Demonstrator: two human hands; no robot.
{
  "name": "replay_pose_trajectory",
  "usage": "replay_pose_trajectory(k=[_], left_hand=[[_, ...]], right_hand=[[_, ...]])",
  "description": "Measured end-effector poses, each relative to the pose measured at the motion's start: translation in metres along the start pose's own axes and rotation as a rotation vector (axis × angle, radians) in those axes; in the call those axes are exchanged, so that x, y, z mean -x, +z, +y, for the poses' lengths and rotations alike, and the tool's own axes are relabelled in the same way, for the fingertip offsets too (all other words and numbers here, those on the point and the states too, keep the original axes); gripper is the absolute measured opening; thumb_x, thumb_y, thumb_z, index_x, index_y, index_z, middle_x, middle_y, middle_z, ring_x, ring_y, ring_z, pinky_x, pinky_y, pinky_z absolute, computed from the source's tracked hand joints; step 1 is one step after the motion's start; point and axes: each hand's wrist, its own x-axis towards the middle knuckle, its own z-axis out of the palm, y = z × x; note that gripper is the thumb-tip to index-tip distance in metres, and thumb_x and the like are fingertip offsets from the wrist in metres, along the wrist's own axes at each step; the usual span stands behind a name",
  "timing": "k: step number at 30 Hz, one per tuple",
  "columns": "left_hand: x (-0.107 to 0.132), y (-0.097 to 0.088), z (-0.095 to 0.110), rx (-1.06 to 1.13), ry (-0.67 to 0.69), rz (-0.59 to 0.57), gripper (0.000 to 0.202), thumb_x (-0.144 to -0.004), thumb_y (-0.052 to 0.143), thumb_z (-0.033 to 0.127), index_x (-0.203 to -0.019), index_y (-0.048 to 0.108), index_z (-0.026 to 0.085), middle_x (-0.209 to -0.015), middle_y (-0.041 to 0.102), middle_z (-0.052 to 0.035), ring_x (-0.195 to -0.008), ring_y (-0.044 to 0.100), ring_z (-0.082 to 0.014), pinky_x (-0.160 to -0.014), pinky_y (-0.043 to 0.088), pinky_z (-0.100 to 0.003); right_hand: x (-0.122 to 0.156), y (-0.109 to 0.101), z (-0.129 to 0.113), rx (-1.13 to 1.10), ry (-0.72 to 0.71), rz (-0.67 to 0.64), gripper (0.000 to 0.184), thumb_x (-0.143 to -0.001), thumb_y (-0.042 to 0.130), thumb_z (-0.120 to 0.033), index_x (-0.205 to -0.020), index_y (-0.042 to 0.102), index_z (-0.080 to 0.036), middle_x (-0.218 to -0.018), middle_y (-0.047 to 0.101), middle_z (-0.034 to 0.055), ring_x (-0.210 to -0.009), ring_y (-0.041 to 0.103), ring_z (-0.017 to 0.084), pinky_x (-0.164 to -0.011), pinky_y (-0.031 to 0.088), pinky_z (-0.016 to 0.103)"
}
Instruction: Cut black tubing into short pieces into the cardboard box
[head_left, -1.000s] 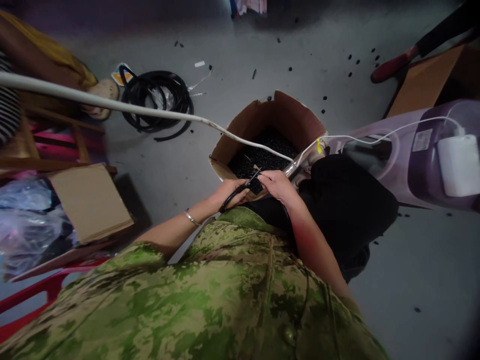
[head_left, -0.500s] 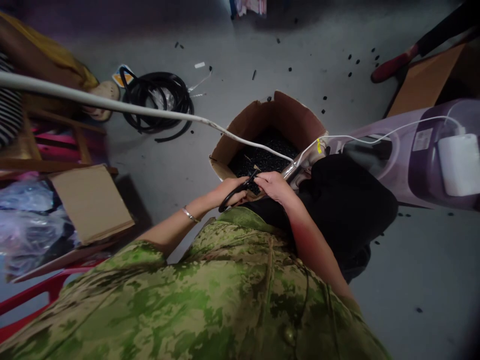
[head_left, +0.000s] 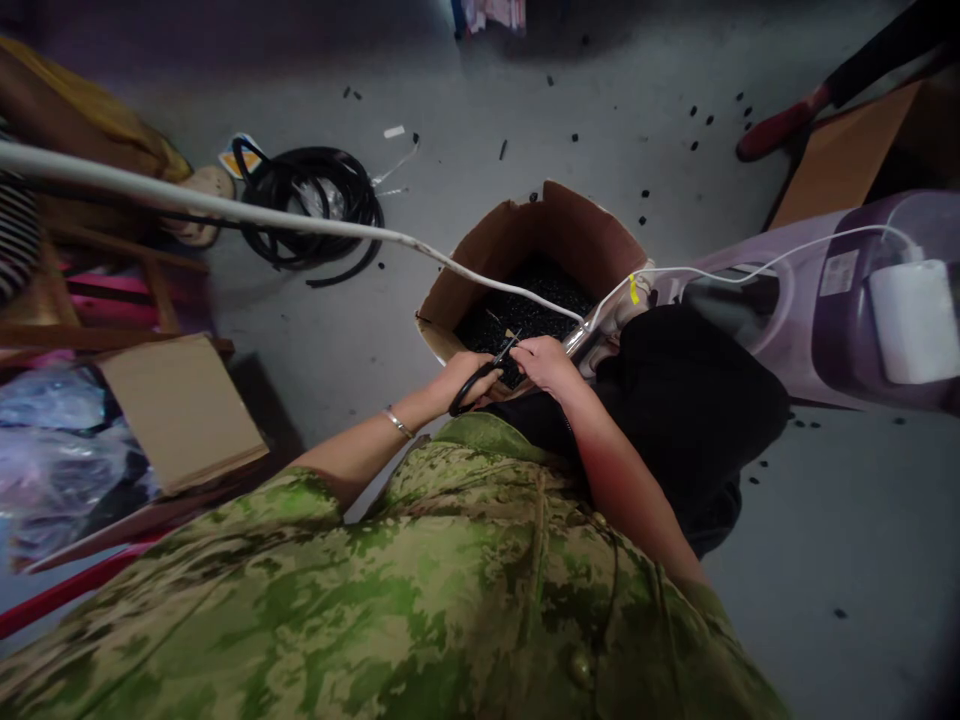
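Observation:
Black-handled scissors [head_left: 467, 391] are gripped in my left hand [head_left: 463, 376], their metal blades slanting up and right. Close to the blade tips, my right hand [head_left: 541, 362] has its fingers pinched together; whatever lies between them is too small to make out. Both hands are over the near edge of a cardboard box [head_left: 480, 232]. Inside that box lies a heap of small black pieces [head_left: 551, 285], partly hidden by my hands.
A thick pale cable [head_left: 322, 224] crosses above the floor. Coiled black tubing [head_left: 367, 205] lies at left, near a person's foot [head_left: 210, 185]. A purple-white plastic appliance [head_left: 840, 275] stands right. Another person's red shoe [head_left: 772, 135] is by a carton [head_left: 840, 150].
The scissor blades show more clearly now, and their handle has turned slightly in my left hand. My right hand stays nearly in place beside the tips.

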Motion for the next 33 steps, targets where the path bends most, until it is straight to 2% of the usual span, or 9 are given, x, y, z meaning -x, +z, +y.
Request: replay_pose_trajectory(k=[3,7,9,14,17,21,25,28,33], left_hand=[[-0.009,0.008,0.0,0.012,-0.023,-0.03,0.024,-0.083,0.053,0.035,-0.067,0.062,0.02,-0.062,0.066,-0.0048,-0.063,0.06,-0.0211,-0.061,0.042,-0.028],[-0.019,0.015,0.001,0.039,-0.044,-0.051,0.022,-0.082,0.054,0.032,-0.065,0.061,0.02,-0.059,0.063,-0.0036,-0.061,0.058,-0.0203,-0.065,0.043,-0.028],[-0.021,0.016,0.003,0.045,-0.049,-0.053,0.023,-0.081,0.054,0.032,-0.062,0.058,0.02,-0.057,0.061,-0.003,-0.06,0.057,-0.02,-0.065,0.044,-0.029],[-0.017,0.007,0.007,0.242,-0.152,-0.19,0.023,-0.082,0.054,0.038,-0.066,0.055,0.021,-0.053,0.061,-0.0003,-0.048,0.058,-0.0179,-0.053,0.045,-0.028],[-0.011,-0.004,0.004,0.319,-0.139,-0.246,0.022,-0.081,0.058,0.04,-0.071,0.059,0.02,-0.058,0.066,-0.0007,-0.05,0.062,-0.0179,-0.052,0.048,-0.027],[-0.003,-0.019,0.0,0.283,-0.076,-0.256,0.022,-0.08,0.057,0.04,-0.074,0.06,0.019,-0.063,0.07,-0.001,-0.055,0.066,-0.0177,-0.056,0.051,-0.026],[0.0,-0.024,0.007,0.166,-0.059,-0.28,0.022,-0.082,0.051,0.036,-0.071,0.06,0.019,-0.062,0.07,-0.0008,-0.057,0.066,-0.0168,-0.059,0.051,-0.024],[-0.001,-0.022,0.015,0.084,-0.105,-0.281,0.03,-0.086,0.045,0.034,-0.065,0.059,0.019,-0.054,0.065,-0.0006,-0.051,0.063,-0.0159,-0.056,0.048,-0.024],[-0.005,-0.01,0.017,0.019,-0.11,-0.188,0.031,-0.088,0.048,0.035,-0.063,0.057,0.019,-0.051,0.063,0.0003,-0.051,0.06,-0.0153,-0.056,0.046,-0.023]], right_hand=[[-0.009,0.003,0.007,0.076,0.064,-0.001,0.039,-0.091,0.057,-0.026,-0.053,0.063,-0.021,-0.049,0.052,0.0008,-0.059,0.05,0.016,-0.06,0.033,0.028],[-0.02,0.005,0.012,0.158,0.201,-0.033,0.033,-0.091,0.058,-0.028,-0.064,0.074,-0.019,-0.06,0.065,0.007,-0.065,0.059,0.019,-0.064,0.039,0.03],[-0.022,0.005,0.013,0.167,0.233,-0.037,0.032,-0.091,0.057,-0.029,-0.068,0.077,-0.018,-0.062,0.067,0.0077,-0.065,0.06,0.019,-0.064,0.04,0.03],[-0.017,0.002,0.01,0.034,0.179,-0.029,0.036,-0.09,0.055,-0.027,-0.057,0.068,-0.019,-0.052,0.058,0.0026,-0.054,0.052,0.015,-0.058,0.035,0.028],[-0.008,-0.001,0.004,-0.09,0.122,-0.037,0.037,-0.089,0.054,-0.027,-0.054,0.061,-0.019,-0.05,0.055,-0.0003,-0.053,0.048,0.012,-0.058,0.033,0.027],[0.002,-0.004,-0.008,-0.207,0.085,-0.121,0.037,-0.088,0.054,-0.026,-0.052,0.054,-0.018,-0.047,0.048,-0.0038,-0.051,0.043,0.01,-0.057,0.031,0.025],[0.004,-0.006,-0.015,-0.214,0.117,-0.159,0.036,-0.089,0.053,-0.026,-0.054,0.052,-0.018,-0.047,0.045,-0.0054,-0.049,0.04,0.009,-0.055,0.03,0.024],[0.003,-0.007,-0.013,-0.124,0.123,-0.136,0.036,-0.09,0.053,-0.025,-0.055,0.057,-0.017,-0.049,0.049,-0.0041,-0.051,0.042,0.01,-0.057,0.031,0.024],[-0.001,-0.004,-0.008,0.043,0.146,-0.119,0.034,-0.094,0.052,-0.027,-0.069,0.072,-0.015,-0.058,0.062,0.0003,-0.058,0.052,0.012,-0.061,0.036,0.024]])
